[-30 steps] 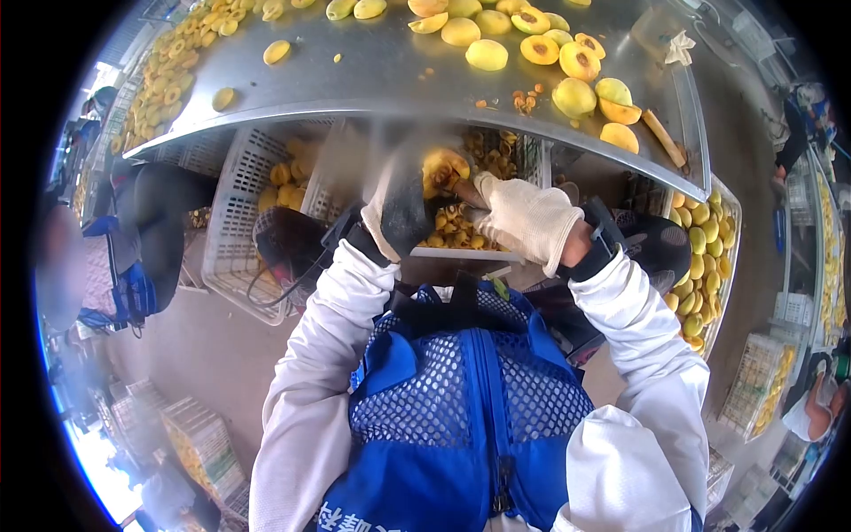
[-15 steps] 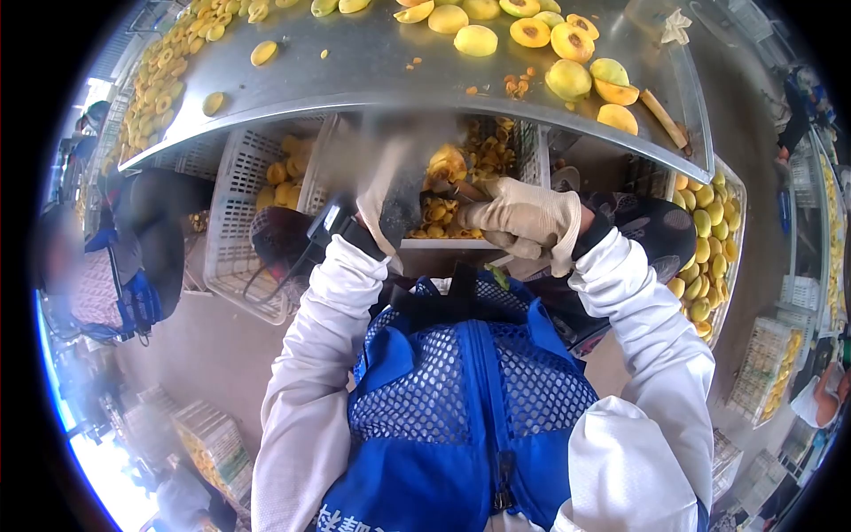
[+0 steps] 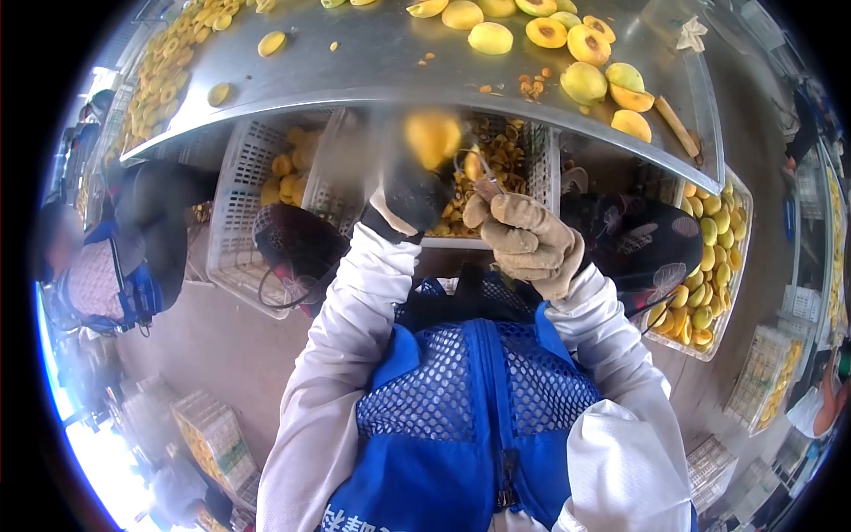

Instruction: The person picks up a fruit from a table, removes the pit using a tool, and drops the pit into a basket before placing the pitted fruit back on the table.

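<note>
My left hand (image 3: 412,197), in a dark and beige glove, is closed on a yellow peach half (image 3: 434,137) just below the table edge. A smudge blurs that hand, and its fingertips are hidden. Close on the right, my right hand (image 3: 532,238), in a beige knit glove, is wrapped round a small pitting tool (image 3: 487,183) with a thin metal loop at its end. An orange piece of peach (image 3: 474,165) shows at the loop, apart from the peach half. Beneath both hands, a white crate (image 3: 545,173) holds peach scraps and pits.
Peach halves (image 3: 585,82) and a wooden-looking stick (image 3: 676,126) lie on the metal table (image 3: 355,66). Another white crate (image 3: 232,177) with peaches stands left, and a full crate of peaches (image 3: 709,257) stands right. A person (image 3: 106,275) sits at the left.
The peach half in my left hand has risen into view toward the table edge. My right hand has turned and moved slightly down, pulling the tool away with an orange piece at its loop.
</note>
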`<state>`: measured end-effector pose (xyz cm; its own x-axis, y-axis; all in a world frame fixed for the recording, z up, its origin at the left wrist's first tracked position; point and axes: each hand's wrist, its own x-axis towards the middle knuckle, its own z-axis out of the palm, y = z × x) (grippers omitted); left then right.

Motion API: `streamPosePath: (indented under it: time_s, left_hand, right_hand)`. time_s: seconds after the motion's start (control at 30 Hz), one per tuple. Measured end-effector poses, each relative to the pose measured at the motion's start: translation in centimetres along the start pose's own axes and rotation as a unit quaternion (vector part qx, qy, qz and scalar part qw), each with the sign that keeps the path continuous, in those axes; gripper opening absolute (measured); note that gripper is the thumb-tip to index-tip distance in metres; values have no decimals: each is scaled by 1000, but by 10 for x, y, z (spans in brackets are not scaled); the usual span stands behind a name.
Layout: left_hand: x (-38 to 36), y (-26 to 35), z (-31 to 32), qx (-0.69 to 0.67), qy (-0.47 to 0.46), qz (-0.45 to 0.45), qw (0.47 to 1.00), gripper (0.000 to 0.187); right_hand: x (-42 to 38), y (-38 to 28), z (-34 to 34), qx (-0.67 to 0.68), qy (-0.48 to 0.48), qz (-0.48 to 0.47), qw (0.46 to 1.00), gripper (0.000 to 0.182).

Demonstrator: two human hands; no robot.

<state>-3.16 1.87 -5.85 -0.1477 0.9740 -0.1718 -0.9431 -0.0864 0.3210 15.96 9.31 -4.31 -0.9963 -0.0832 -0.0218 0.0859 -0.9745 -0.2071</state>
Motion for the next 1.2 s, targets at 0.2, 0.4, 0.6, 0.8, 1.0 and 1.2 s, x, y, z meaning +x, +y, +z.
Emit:
streamPosePath:
  time_s: [0.2,0.4,0.6,0.8,1.0,1.2]
  left_hand:
    - [-24,42,-6,766,-24,364,530,72]
    - [-100,179,3,823,165,228,493,42]
    - [-124,338,-130,740,285,221,568,28]
    - [-18,411,-77,881,377,257,125,49]
    - [64,501,-143,886,382,55,257,70]
    - [165,548,-169,893,-289,161,305,96]
  right_hand:
    - [-2,0,19,-241,319,-37,916,34]
    - [3,-11,27,-215,336,3,917,27]
    - [18,-15,10,-232,347,47,908,22]
    - [41,-19,1,-273,342,76,896,21]
    - [61,-28,1,-233,396,114,881,13]
    - [59,-26,-26,-217,402,119,882,17]
